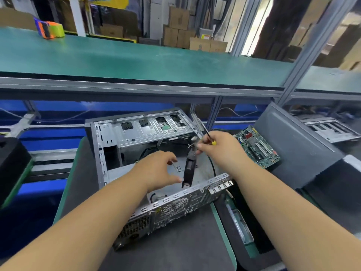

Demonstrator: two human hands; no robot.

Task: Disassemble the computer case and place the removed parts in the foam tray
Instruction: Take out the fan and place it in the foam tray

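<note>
Cardboard boxes [178, 26] stand behind the green shelf [117, 57].

No text can be read anywhere: the orange-and-white sticker [206, 36] on a cardboard box [199, 44] beyond the far shelf (surely a label) is too blurred.

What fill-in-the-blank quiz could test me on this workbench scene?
1. The right hand holds a thin screwdriver with a ____ band.
2. The green circuit board lies to the ____ of the open grey metal computer case.
3. The long black part hangs over the ____ of the case.

Missing words: yellow; right; inside
</note>
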